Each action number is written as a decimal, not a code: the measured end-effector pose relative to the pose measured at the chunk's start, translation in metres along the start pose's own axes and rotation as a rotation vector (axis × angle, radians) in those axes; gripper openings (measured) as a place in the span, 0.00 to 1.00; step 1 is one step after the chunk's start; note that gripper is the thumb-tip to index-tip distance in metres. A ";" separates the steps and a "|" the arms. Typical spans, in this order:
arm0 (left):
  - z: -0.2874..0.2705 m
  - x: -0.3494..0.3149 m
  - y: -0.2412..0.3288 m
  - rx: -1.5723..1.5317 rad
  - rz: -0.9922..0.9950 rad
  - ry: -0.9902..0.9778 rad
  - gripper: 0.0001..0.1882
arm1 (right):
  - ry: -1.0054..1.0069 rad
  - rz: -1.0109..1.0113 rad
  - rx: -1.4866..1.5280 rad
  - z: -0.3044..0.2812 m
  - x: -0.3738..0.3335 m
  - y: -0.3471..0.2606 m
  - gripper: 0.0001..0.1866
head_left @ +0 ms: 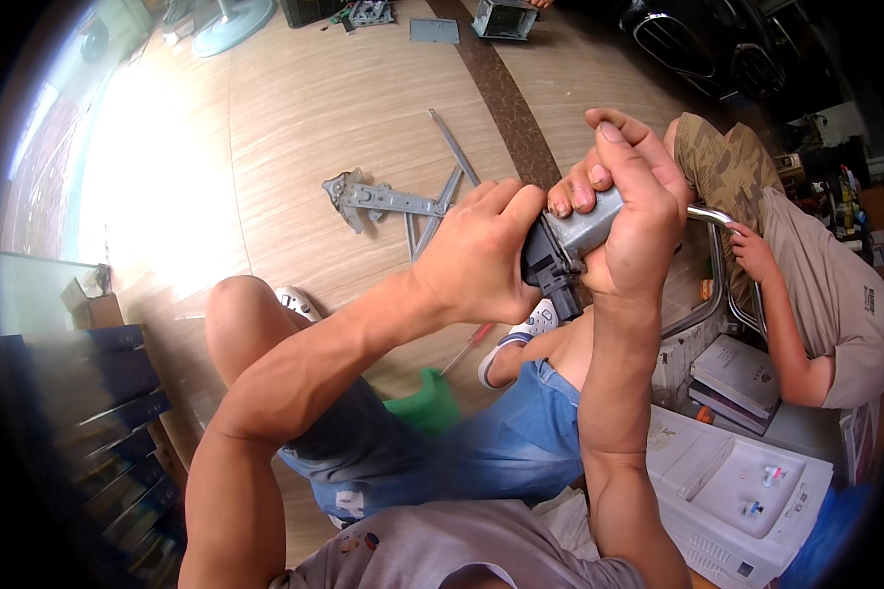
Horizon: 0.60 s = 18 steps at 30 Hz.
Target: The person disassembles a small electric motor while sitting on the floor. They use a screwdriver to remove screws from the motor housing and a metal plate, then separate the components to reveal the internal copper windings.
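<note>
I hold a small grey metal motor (584, 228) with a black plastic connector end (552, 275) up in front of me. My right hand (638, 206) wraps around the grey cylinder from the right. My left hand (481, 253) grips the black end from the left, fingers curled over it. Below, my knees in blue denim shorts (481, 442) show that I am seated.
A grey metal window-regulator linkage (403, 201) lies on the wooden floor beyond my hands. A red-handled screwdriver (467, 346) lies by my foot, near a green stool (422, 404). Another person (805, 265) crouches at right beside a white appliance (746, 491) and stacked books (742, 378).
</note>
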<state>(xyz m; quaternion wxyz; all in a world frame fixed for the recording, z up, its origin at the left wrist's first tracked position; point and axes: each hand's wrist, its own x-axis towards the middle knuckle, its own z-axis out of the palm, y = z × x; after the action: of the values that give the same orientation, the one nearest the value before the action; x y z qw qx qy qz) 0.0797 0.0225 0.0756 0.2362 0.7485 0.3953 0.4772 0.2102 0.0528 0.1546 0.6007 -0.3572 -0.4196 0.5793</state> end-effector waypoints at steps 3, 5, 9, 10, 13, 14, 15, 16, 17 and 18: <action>0.002 0.000 -0.002 0.015 0.030 0.008 0.23 | -0.013 0.036 -0.015 0.000 0.001 -0.003 0.10; 0.002 0.000 -0.002 0.017 0.027 0.010 0.23 | -0.022 0.057 -0.021 0.002 0.000 -0.004 0.10; 0.003 -0.001 -0.003 0.011 0.018 0.019 0.22 | -0.023 0.063 -0.015 0.003 0.001 -0.003 0.10; 0.002 0.000 -0.003 0.010 0.018 0.019 0.22 | -0.005 0.015 -0.022 0.004 -0.001 -0.001 0.10; 0.000 0.001 0.000 -0.008 0.015 0.018 0.21 | 0.014 -0.077 -0.033 0.007 -0.003 0.003 0.09; -0.001 0.002 0.000 -0.012 -0.005 0.013 0.21 | 0.013 -0.119 -0.035 0.006 -0.003 0.004 0.09; -0.001 0.002 0.001 -0.013 -0.025 0.008 0.20 | 0.012 -0.119 -0.036 0.006 -0.003 0.004 0.09; -0.001 0.002 0.001 -0.013 -0.025 0.010 0.20 | 0.028 -0.127 -0.032 0.006 -0.004 0.005 0.09; -0.001 0.002 0.001 -0.020 -0.023 0.010 0.20 | 0.044 -0.135 -0.029 0.006 -0.004 0.006 0.09; -0.001 0.003 0.001 -0.028 -0.020 0.010 0.20 | 0.043 -0.136 -0.031 0.006 -0.004 0.006 0.09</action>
<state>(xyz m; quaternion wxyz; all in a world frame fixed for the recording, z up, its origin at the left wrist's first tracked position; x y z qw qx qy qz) 0.0794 0.0242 0.0779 0.2492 0.7388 0.3973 0.4840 0.2025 0.0492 0.1512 0.6420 -0.3495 -0.4385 0.5229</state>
